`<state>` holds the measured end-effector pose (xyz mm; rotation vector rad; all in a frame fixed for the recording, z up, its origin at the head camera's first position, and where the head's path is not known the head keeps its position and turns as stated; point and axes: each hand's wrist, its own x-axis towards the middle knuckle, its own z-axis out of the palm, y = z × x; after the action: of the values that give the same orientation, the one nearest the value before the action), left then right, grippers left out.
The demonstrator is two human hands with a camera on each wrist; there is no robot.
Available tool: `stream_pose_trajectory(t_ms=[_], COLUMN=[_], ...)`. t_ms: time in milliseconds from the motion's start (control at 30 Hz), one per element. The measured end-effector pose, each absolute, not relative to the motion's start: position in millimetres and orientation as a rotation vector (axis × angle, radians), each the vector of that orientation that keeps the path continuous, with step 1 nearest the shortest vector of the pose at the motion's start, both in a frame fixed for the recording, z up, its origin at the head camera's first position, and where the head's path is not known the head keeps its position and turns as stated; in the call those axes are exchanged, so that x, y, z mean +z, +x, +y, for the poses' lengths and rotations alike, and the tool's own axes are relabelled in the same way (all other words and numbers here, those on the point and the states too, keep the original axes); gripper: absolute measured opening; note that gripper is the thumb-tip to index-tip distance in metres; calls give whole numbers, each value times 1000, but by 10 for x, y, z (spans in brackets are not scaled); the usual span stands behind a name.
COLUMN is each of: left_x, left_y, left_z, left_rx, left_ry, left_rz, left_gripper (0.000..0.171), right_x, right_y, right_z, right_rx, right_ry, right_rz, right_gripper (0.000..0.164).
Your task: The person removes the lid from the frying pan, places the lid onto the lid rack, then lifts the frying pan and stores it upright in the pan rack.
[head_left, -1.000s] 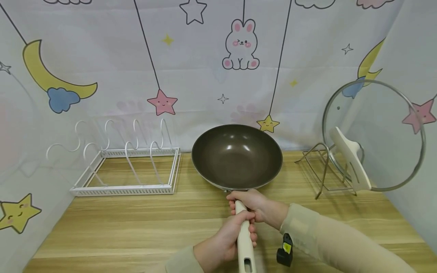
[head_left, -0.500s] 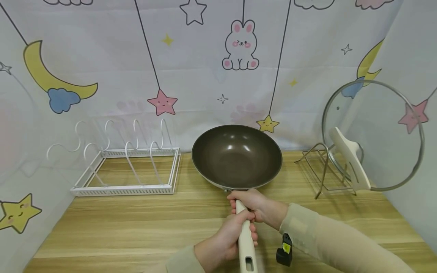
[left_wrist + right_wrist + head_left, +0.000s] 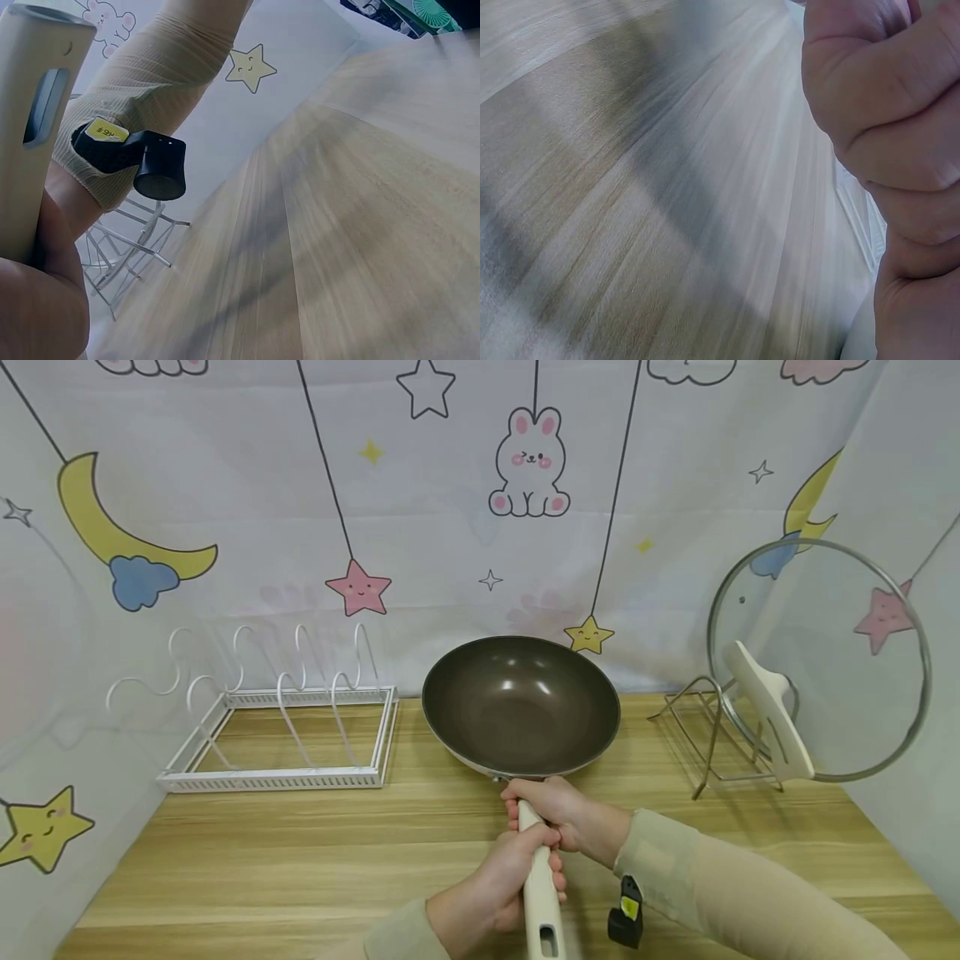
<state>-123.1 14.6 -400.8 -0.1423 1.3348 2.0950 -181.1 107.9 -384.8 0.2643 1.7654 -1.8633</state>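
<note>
A dark-coated wok (image 3: pixel 521 706) is in the middle of the head view, its long cream handle (image 3: pixel 542 902) pointing toward the person. The right hand (image 3: pixel 558 810) grips the handle close to the pan. Just behind it, the left hand (image 3: pixel 502 877) is wrapped around the same handle, touching the right hand. In the left wrist view the slotted end of the handle (image 3: pixel 34 135) rises beside the left hand (image 3: pixel 41 307). Curled fingers of the right hand (image 3: pixel 900 135) fill the right side of its wrist view. Whether the wok's base touches the table cannot be told.
At the left stands a white rack (image 3: pixel 273 777) with several curved dividers. On the right, a wire stand (image 3: pixel 708 735) holds a glass lid (image 3: pixel 847 693) upright with a cream handle piece (image 3: pixel 772 714). A patterned cloth (image 3: pixel 450 527) hangs behind the wooden table (image 3: pixel 300 860).
Both hands keep their grip on the wok's handle, and the wok stays where it was. The head view has shifted very slightly.
</note>
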Motion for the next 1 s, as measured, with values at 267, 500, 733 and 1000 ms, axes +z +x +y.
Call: stream_pose_trajectory(t_ms=[267, 500, 733, 1000], left_x=[-4021, -4028, -4004, -3964], left_y=[-1225, -1221, -1218, -1224], left_z=[135, 127, 115, 104], left_rx=[2080, 2074, 2074, 2072], left_ry=[-124, -114, -99, -101], left_rz=[1359, 1361, 1352, 1381], left_gripper=[5, 4, 5, 7], right_x=[-3897, -3896, -3871, -3865], right_y=[-1813, -1797, -1807, -1823], right_z=[1081, 1079, 1079, 1069], right_rx=[-1852, -1860, -1878, -1883], right_ry=[238, 247, 228, 209], right_rz=[1764, 1768, 1766, 1773], right_gripper=[24, 24, 25, 25])
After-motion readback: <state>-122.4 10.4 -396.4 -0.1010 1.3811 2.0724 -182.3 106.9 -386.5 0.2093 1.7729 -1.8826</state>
